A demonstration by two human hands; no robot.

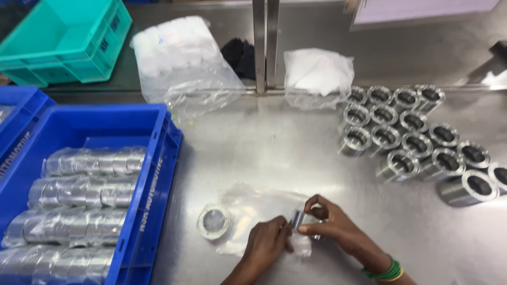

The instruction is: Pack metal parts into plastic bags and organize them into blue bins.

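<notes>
In the blue crate at the left of the frame we see rows of bagged metal rings, while many loose rings wait at the right. Low in the centre, our right hand pinches one ring with curled fingers; our left hand grips the clear plastic bag closed round its edge

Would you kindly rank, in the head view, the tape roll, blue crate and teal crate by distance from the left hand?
From the left hand:
1. Clear round tape roll, lying on the steel table just to its left.
2. Blue plastic crate of bagged metal parts, further left.
3. Teal plastic crate, at the far left corner.
</notes>
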